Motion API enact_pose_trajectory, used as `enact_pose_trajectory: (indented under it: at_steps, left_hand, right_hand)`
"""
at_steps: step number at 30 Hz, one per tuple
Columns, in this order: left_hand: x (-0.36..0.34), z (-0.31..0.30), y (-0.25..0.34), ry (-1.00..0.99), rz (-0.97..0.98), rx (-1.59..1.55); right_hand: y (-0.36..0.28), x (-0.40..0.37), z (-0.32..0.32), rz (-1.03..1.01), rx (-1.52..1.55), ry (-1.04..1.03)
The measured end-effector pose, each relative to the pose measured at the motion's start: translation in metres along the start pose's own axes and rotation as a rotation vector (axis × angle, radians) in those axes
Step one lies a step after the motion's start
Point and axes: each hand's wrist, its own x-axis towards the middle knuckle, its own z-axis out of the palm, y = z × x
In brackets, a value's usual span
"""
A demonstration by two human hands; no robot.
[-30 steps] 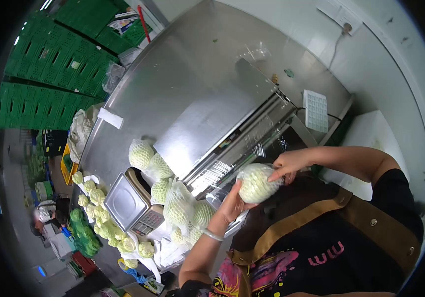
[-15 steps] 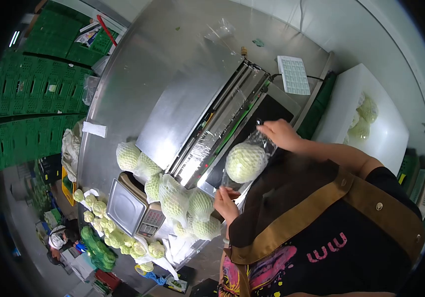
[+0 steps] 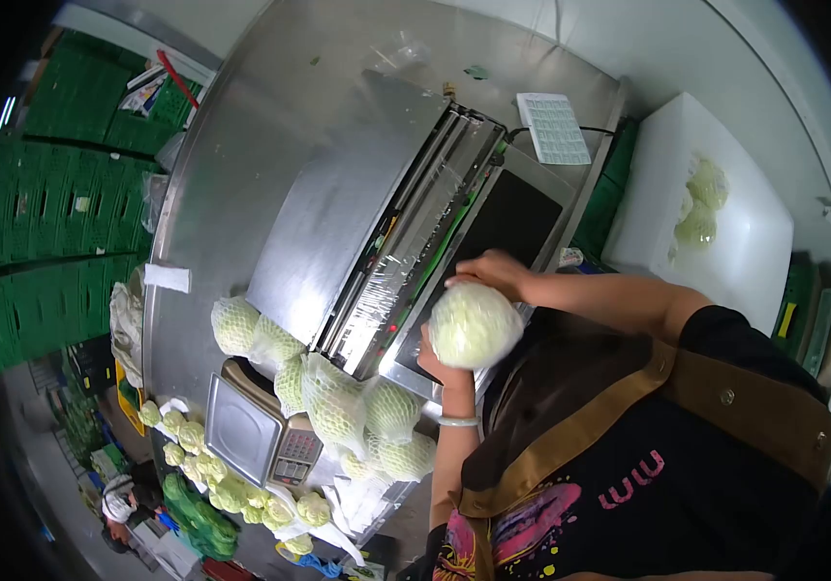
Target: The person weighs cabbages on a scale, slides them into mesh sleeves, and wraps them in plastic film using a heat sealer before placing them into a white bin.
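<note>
A round, pale green cabbage (image 3: pixel 476 326) in clear film is held up in front of my body, just off the front of the film-wrapping machine (image 3: pixel 415 237). My left hand (image 3: pixel 442 360), with a pale bangle at the wrist, supports it from the lower left; part of its fingers is behind the cabbage. Across the upper side lies my right hand (image 3: pixel 496 274), fingers bent against the wrapped surface and slightly blurred. Beyond both hands is the machine's dark plate (image 3: pixel 512 225).
Cabbages in foam nets (image 3: pixel 338 397) sit beside a weighing scale (image 3: pixel 246 431) at left. Smaller pale green vegetables (image 3: pixel 231 494) line the table edge. A white foam box (image 3: pixel 716 232) at right holds wrapped ones. Green crates (image 3: pixel 57 213) are stacked far left; another person (image 3: pixel 125 504) is beyond.
The cabbage has been lifted and turned, and the film spread between my hands is now gathered around it. My right hand has come in from the film's far end onto the cabbage.
</note>
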Motion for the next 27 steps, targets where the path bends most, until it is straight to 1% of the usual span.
enact_pose_trajectory:
  at_steps: [1, 2, 3, 5, 6, 8, 10, 11, 12, 14, 16, 18, 21, 22, 24, 25, 27]
  left_hand:
    - [-0.007, -0.001, 0.014, -0.058, -0.098, -0.252]
    - [-0.020, -0.009, 0.028, -0.106, -0.143, -0.390]
    - [-0.028, -0.018, 0.048, -0.145, -0.159, -0.484]
    - [-0.034, -0.038, 0.096, -0.166, -0.066, -0.543]
    - [-0.031, -0.046, 0.119, -0.158, 0.037, -0.515]
    - [-0.027, -0.058, 0.159, -0.107, 0.332, -0.348]
    - [-0.023, -0.056, 0.187, -0.097, 0.633, -0.158]
    - [-0.021, -0.053, 0.198, -0.116, 0.731, -0.104]
    - [-0.022, -0.043, 0.201, -0.294, 0.642, -0.312]
    - [-0.031, -0.022, 0.223, -0.467, 0.427, -0.552]
    - [-0.043, 0.000, 0.245, -0.660, 0.153, -0.786]
    - [-0.058, 0.013, 0.256, -0.932, -0.180, -0.990]
    - [-0.069, 0.034, 0.260, -1.371, -0.712, -1.240]
    - [-0.070, 0.045, 0.261, -1.453, -0.797, -1.291]
    - [-0.073, 0.070, 0.262, -1.551, -0.928, -1.365]
    - [-0.074, 0.086, 0.260, -1.546, -0.936, -1.379]
    - [-0.087, 0.118, 0.258, -1.318, -0.807, -1.281]
  right_hand:
    - [-0.002, -0.018, 0.009, -0.049, 0.158, 0.002]
    - [-0.005, -0.036, 0.019, -0.099, 0.317, -0.003]
    - [-0.044, -0.047, 0.001, 0.061, 0.312, -0.098]
    - [-0.070, -0.063, -0.010, -0.299, 0.150, -0.079]
    - [-0.086, -0.066, -0.017, -0.191, 0.324, -0.156]
    - [-0.122, -0.069, -0.027, 0.023, 0.689, -0.302]
    - [-0.142, -0.076, -0.036, 0.086, 0.779, -0.309]
    - [-0.148, -0.080, -0.040, 0.110, 0.824, -0.311]
    - [-0.153, -0.086, -0.043, 0.007, 0.732, -0.220]
    - [-0.159, -0.103, -0.051, -0.176, 0.526, -0.034]
    - [-0.154, -0.120, -0.058, 0.016, 0.589, -0.030]
    - [-0.151, -0.154, -0.077, -0.007, 0.632, 0.055]
    - [-0.172, -0.214, -0.148, 0.544, 0.184, -0.220]
    - [-0.156, -0.234, -0.150, 0.576, 0.025, -0.212]
    - [-0.141, -0.276, -0.172, 0.610, -0.058, -0.053]
    - [-0.136, -0.293, -0.180, 0.624, -0.100, 0.024]
    - [-0.152, -0.324, -0.196, 0.381, 0.332, 0.432]
